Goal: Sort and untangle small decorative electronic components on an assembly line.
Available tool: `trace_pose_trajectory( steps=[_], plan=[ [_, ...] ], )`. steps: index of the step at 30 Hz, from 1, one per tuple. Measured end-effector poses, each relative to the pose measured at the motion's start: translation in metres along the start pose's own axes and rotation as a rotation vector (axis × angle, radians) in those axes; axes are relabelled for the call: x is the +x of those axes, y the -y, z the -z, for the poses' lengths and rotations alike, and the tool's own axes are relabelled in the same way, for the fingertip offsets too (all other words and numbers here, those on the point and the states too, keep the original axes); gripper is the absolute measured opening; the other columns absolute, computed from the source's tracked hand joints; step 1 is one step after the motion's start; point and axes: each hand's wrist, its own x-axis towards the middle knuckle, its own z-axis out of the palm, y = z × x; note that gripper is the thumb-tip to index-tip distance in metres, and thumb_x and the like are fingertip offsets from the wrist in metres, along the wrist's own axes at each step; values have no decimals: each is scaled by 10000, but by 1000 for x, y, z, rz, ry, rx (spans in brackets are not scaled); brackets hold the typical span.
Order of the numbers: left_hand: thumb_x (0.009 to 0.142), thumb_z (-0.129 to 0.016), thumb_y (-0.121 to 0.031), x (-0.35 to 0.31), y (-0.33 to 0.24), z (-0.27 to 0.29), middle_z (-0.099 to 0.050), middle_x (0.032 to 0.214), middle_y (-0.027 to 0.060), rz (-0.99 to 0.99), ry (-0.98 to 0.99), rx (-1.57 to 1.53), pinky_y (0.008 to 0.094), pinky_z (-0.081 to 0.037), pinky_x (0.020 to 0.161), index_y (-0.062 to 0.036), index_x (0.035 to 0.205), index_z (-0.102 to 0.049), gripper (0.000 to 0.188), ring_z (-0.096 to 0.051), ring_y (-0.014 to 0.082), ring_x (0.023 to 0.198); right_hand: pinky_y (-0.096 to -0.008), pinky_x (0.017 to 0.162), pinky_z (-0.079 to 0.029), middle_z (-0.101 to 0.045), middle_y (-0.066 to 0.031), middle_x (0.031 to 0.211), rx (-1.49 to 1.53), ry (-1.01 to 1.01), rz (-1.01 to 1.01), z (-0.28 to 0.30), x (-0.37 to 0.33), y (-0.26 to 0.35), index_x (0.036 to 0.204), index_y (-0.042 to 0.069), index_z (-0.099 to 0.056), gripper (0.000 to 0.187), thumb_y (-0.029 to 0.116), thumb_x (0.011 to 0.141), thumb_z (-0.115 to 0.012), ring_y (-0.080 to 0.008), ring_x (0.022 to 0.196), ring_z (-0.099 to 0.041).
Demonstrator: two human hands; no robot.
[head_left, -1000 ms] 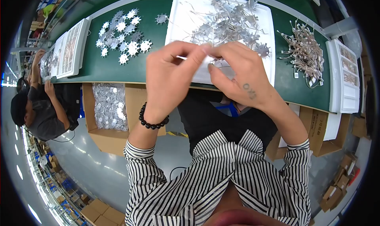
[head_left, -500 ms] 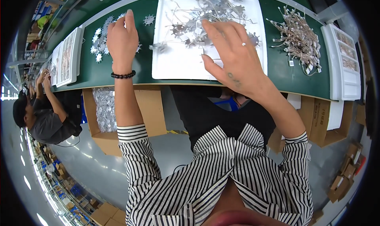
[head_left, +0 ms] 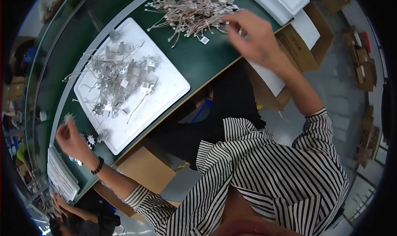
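Observation:
My left hand [head_left: 73, 140] is at the far left, closed in a pinch on a small shiny metal star-shaped piece [head_left: 68, 118], which is blurred. Beneath it lie more silver star-shaped pieces [head_left: 90, 141] on the green table. At the right, my right hand [head_left: 258, 39] hovers at the near edge of a pile of thin white-ended cables [head_left: 194, 10]. Its thumb and forefinger are apart and I see nothing held between them. Between my hands, a white foam tray [head_left: 165, 91] bears a heap of metal stars with cables [head_left: 118, 76].
A white compartment tray [head_left: 62, 176] stands at the table's left end, another white foam tray [head_left: 285, 2] at the right end. Cardboard boxes [head_left: 144, 170] sit below the table edge. A co-worker's arm [head_left: 68, 207] shows at lower left.
The view has swung round to the right. My right hand has left the foam tray for the cable pile. My left hand has lifted a metal star from the loose ones.

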Motion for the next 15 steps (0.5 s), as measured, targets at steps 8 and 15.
trace_pose_trajectory(
  steps=[8, 15],
  plan=[
    [1002, -615, -79, -71, -44, 54, -682, 1046, 83, 183, -93, -655, 229, -522, 769, -5, 1181, -604, 193, -668, 162, 934, -314, 757, -468, -584, -55, 1034, -273, 337, 219, 12, -9, -40, 1019, 51, -612, 152, 70, 886, -683, -234, 894, -565],
    [983, -624, -31, -109, -44, 36, -666, 1060, 126, 312, 37, -1060, 213, -522, 716, -11, 1223, -548, 252, -668, 178, 876, -325, 755, -477, -577, -66, 1016, -601, 443, 314, 0, -6, -32, 1052, 52, -591, 172, 68, 893, -653, -245, 845, -567]
  ],
)
